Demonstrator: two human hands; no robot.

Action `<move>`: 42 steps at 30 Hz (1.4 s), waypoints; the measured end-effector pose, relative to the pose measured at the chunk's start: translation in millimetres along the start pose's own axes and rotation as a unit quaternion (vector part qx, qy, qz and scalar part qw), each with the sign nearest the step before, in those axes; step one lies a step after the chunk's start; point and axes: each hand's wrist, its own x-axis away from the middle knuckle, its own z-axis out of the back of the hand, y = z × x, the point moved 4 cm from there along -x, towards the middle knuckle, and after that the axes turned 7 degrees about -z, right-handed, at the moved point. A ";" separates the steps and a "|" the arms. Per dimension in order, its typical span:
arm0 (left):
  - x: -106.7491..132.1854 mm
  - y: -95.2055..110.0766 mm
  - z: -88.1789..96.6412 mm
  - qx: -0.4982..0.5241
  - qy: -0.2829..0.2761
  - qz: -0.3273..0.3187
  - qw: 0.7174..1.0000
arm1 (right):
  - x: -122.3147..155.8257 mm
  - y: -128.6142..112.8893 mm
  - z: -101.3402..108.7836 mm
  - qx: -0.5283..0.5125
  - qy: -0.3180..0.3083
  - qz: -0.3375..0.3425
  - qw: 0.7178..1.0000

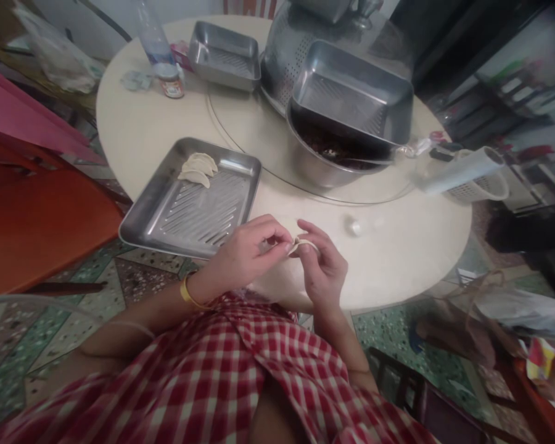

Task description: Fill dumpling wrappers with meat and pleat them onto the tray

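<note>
Between my two hands, over the near edge of the round table, is a dumpling (304, 244) with its wrapper folded and part of the edge still parted. My left hand (254, 243) pinches its left end between thumb and fingertips. On the other side my right hand (322, 262) curls round it, thumb against the wrapper. A metal tray (166, 203) lies to the left, with several finished dumplings (197, 169) grouped in its far left part. Beyond my hands a steel bowl (319, 169) holds dark filling (328, 145) with a utensil handle over its rim.
A deep steel pan (346, 92) rests tilted on the bowl. Farther back stand another steel pan (225, 58), a perforated metal colander (282, 55), a jar (171, 85) and a plastic bottle (152, 37). A small white lump (352, 226) lies right of my hands; a basket (478, 185) sits at the right edge.
</note>
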 end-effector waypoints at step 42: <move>4.6 -2.7 -0.9 -0.085 0.083 -0.049 0.992 | 1.5 7.5 -7.7 0.004 -0.018 -0.018 1.000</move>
